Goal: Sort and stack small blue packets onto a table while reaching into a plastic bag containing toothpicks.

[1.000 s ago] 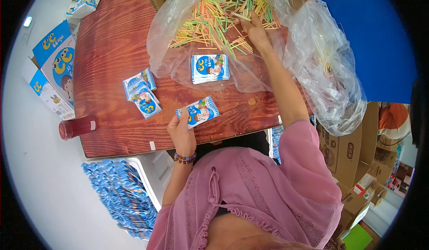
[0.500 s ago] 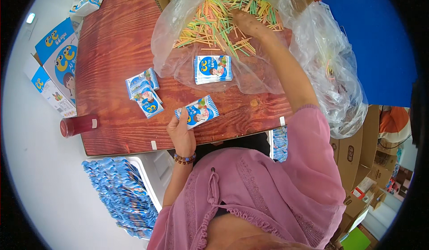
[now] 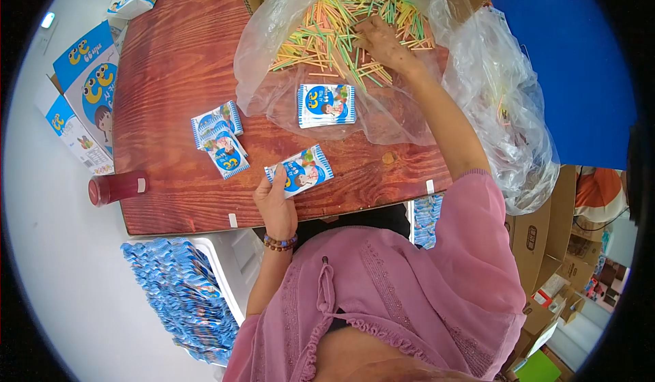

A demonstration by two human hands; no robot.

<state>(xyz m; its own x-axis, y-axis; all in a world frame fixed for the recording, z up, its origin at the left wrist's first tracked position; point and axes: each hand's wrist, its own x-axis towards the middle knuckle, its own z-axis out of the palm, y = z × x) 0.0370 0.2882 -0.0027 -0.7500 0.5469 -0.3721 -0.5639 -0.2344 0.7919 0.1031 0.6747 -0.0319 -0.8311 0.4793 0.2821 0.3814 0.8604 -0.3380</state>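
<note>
In my left hand (image 3: 276,204), near the front table edge, is a blue-and-white printed packet (image 3: 307,172), pinched between thumb and fingers. My right hand (image 3: 382,44) reaches into a heap of thin pastel sticks (image 3: 321,31) in yellow, green and pink. Its fingers are bent down among the sticks, and whatever lies between the fingertips is hidden. The heap rests on a clear plastic bag (image 3: 263,54) spread open on the table. A stack of similar packets (image 3: 327,106) sits on the bag's near part. Further left, several more packets (image 3: 225,147) overlap one another.
The reddish wooden table (image 3: 170,75) carries a red lidded jar (image 3: 119,188) at its left corner. A printed carton (image 3: 95,95) stands beyond the left edge. Below is a white bin (image 3: 222,273) beside many packets (image 3: 177,293). Another plastic bag (image 3: 501,102) and cardboard boxes (image 3: 532,239) are at right.
My right hand has shifted slightly within the stick heap, its fingers now more bent and the back of the hand raised. The left hand keeps its packet almost in place.
</note>
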